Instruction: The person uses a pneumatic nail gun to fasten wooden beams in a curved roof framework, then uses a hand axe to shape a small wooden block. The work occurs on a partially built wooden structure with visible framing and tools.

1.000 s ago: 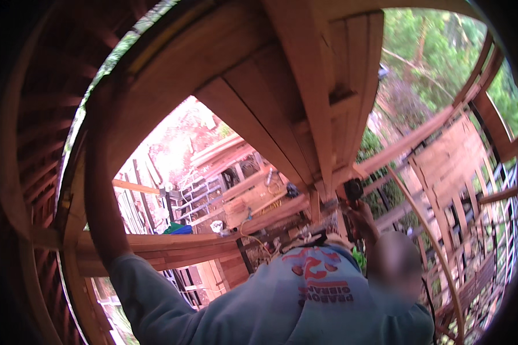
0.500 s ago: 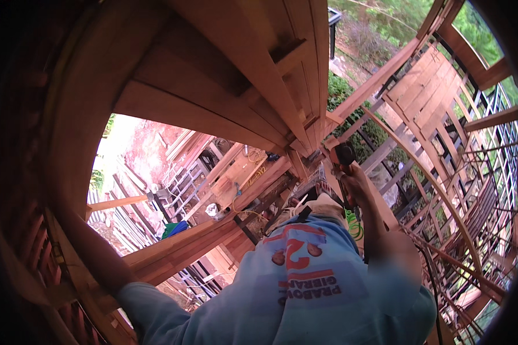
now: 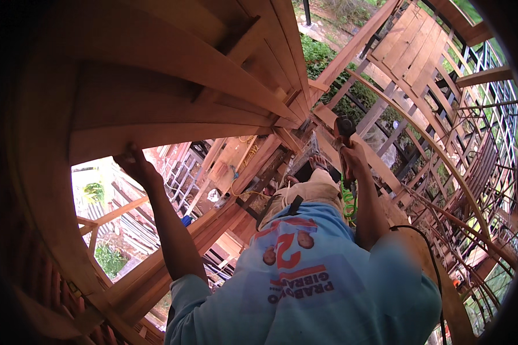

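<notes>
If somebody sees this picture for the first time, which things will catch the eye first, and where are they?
Big reddish wooden beams fan out across the upper left. The left hand grips the lower edge of one of them at centre left. In the middle, the right hand holds up a dark power tool, while the light blue shirt with a red and white print fills the bottom.

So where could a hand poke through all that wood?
The wide gap under the curved beam that the left hand grips is free. The right hand holds a dark power tool where the planks crowd together, leaving little room.
</notes>
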The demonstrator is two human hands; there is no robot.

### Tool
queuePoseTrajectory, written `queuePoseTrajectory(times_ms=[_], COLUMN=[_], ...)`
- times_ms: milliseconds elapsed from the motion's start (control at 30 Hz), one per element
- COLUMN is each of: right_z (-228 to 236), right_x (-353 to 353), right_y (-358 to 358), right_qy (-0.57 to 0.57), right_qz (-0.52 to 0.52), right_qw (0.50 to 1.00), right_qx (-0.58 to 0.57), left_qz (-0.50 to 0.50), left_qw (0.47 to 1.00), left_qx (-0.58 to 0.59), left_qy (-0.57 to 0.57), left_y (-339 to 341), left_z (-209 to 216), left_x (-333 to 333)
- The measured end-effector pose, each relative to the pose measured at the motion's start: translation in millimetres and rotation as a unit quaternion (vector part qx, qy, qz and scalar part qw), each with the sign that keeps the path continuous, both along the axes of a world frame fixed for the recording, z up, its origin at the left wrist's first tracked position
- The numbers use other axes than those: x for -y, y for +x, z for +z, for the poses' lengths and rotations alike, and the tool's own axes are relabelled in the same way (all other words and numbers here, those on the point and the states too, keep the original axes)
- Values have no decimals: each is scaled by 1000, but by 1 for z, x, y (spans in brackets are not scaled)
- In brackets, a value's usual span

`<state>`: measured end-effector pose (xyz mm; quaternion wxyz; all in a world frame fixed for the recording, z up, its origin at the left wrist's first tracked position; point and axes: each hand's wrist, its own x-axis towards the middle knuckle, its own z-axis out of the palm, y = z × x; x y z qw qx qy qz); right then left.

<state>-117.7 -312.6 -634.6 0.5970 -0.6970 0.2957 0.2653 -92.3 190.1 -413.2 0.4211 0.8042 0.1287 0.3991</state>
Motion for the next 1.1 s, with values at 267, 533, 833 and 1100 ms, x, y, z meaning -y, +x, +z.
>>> queuePoseTrajectory(times_ms=[267, 533, 833, 1100], right_z=[-13, -50, -17, -31], right_x=[21, 13, -25, -41], right_y=[9, 5, 8, -1], right_qy=[-26, -92, -85, -106], right_qz=[25, 69, 114, 134], right_qw=[999, 993, 989, 984], right_qx=[-10, 11, 30, 48], left_qz=[0, -5, 90, 68], left_qw=[994, 985, 934, 888], left_qx=[-15, 128, 27, 61], left_qy=[112, -118, 345, 450], left_y=[12, 28, 24, 30], left_z=[-92, -102, -134, -117], left_x=[-102, -76, -102, -76])
